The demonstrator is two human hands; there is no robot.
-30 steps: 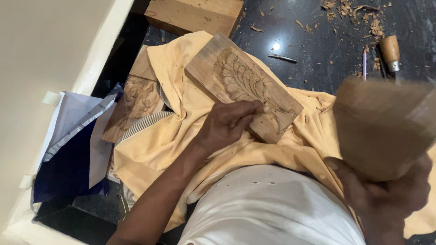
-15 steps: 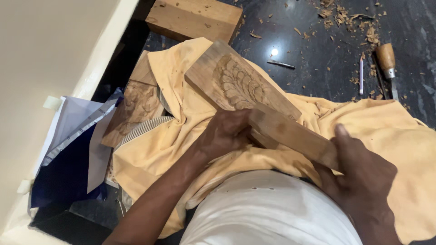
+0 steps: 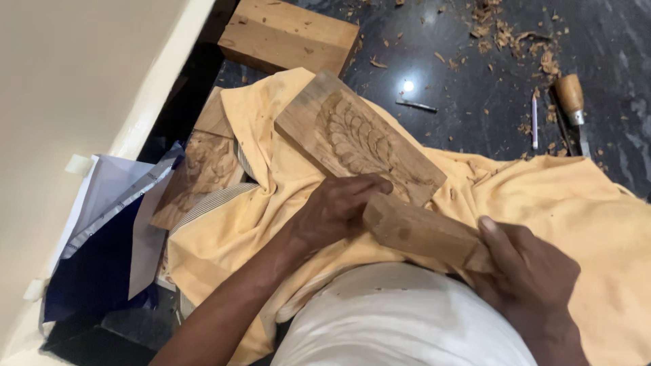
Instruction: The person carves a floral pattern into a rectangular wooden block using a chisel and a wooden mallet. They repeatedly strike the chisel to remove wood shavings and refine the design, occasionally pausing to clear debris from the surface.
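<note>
1. Head view: wooden mallet [image 3: 424,234], raised high a second ago, now down against the left hand [image 3: 336,210], clamped in the right hand [image 3: 529,278].
2. Left hand closed, presumably on a hidden chisel, at the near edge of the carved panel [image 3: 359,139] on yellow cloth [image 3: 576,203].
3. Strike apparently landed; carving continues.

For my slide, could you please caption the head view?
Right hand swings a wooden mallet toward the left hand on a carved panel.
</note>
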